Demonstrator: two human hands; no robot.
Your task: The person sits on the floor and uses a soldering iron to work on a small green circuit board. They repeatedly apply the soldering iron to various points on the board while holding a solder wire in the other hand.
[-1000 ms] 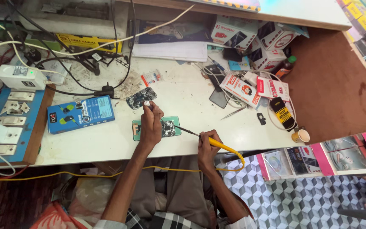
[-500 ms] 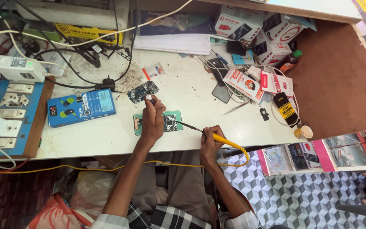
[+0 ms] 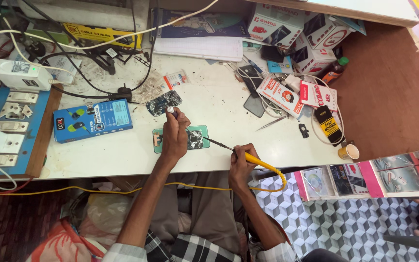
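1. At the far left we see a blue switch board [image 3: 10, 131] at the edge of the white surface [image 3: 122, 155], with a blue box [image 3: 93, 120] just to its right.
2. Our left hand [image 3: 174, 138] rests over the green-framed circuit board [image 3: 197, 139], covering its left part; its fingers are closed around a small white-tipped stick [image 3: 170, 110] that points up and away from us.
3. A second, dark board [image 3: 164, 103] lies just beyond that white tip, apart from the green one.
4. The green-framed board lies flat on the surface, right under and beside the left fingers.
5. Our right hand [image 3: 240, 164] sits at the near edge of the surface, its fingers wrapped around the yellow handle of the soldering iron [image 3: 241, 154]; the dark tip reaches left to the board's right edge.
6. To the right we see red-and-white cartons [image 3: 287, 94] and a small cup [image 3: 349, 152].
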